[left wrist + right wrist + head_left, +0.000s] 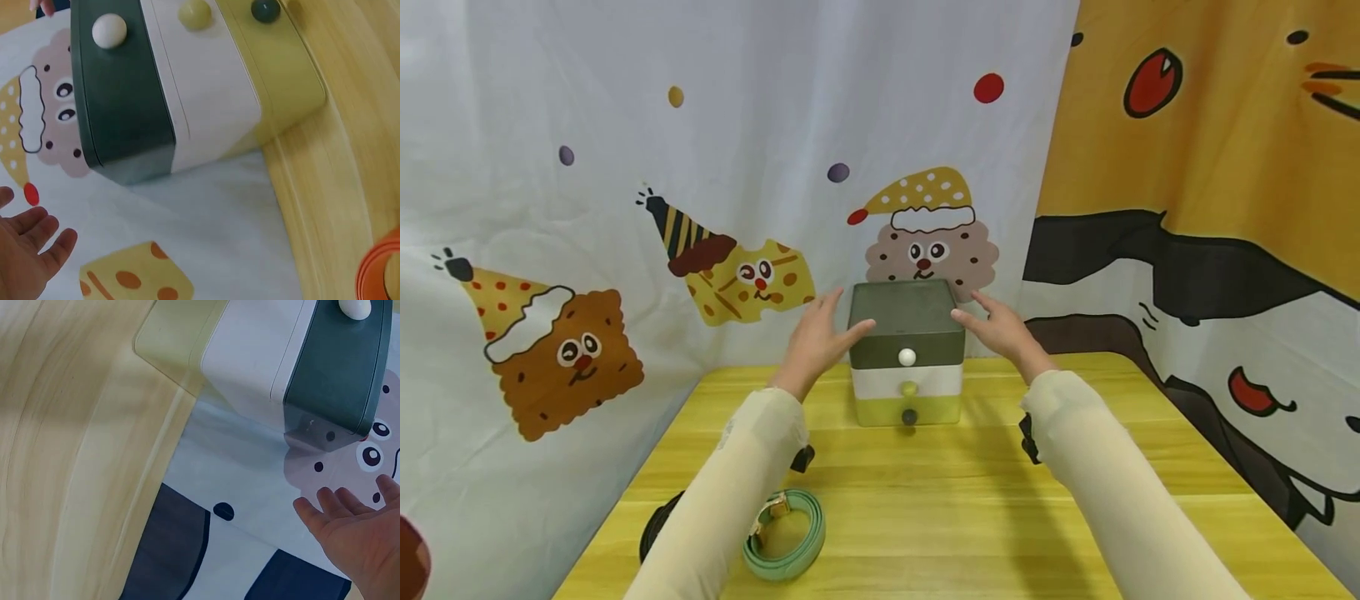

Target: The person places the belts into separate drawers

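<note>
A small three-tier drawer box stands near the far edge of the table, its tiers dark green, white and yellow-green from top to bottom. Each drawer front carries a round knob: white, yellowish and dark. My left hand is raised at the box's left side, fingers spread and thumb apart. On the other side, my right hand is held up with its fingers spread too. Both wrist views show a gap between hand and box. Neither the left palm nor the right palm holds anything.
A coiled green belt with a gold-coloured buckle lies on the wooden table at the front left. Beside it a black coil is partly hidden by my left sleeve. An orange coil shows in the left wrist view. Printed cloth hangs behind.
</note>
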The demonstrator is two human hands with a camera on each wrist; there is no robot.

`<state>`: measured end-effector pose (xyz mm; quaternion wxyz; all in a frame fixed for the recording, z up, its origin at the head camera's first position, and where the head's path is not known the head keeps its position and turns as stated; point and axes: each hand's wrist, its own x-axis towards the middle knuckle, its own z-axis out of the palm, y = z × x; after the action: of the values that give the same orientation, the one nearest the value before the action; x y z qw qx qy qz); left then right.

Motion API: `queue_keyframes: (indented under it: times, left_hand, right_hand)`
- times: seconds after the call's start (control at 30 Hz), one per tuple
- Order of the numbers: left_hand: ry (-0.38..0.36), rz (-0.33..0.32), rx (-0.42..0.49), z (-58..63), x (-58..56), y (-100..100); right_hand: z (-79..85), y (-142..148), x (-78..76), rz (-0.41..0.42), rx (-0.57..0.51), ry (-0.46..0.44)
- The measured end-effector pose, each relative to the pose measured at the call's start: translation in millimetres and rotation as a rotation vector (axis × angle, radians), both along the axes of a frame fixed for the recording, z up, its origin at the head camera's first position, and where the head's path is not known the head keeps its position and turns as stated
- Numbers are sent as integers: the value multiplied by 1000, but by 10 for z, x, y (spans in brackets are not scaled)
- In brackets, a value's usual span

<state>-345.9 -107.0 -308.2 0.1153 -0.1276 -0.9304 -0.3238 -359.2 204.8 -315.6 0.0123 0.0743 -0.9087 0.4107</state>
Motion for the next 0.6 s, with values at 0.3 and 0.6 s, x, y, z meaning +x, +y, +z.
queue_keyframes:
  times: [0.3,0.6]
  left_hand:
    - [1,-54,138,-40,45,161]
    - [-27,-60,241,-147,94,296]
  right_hand:
    - [-66,-36,-39,-2,-49,-7]
    - [-125,-55,-47,7,-88,-25]
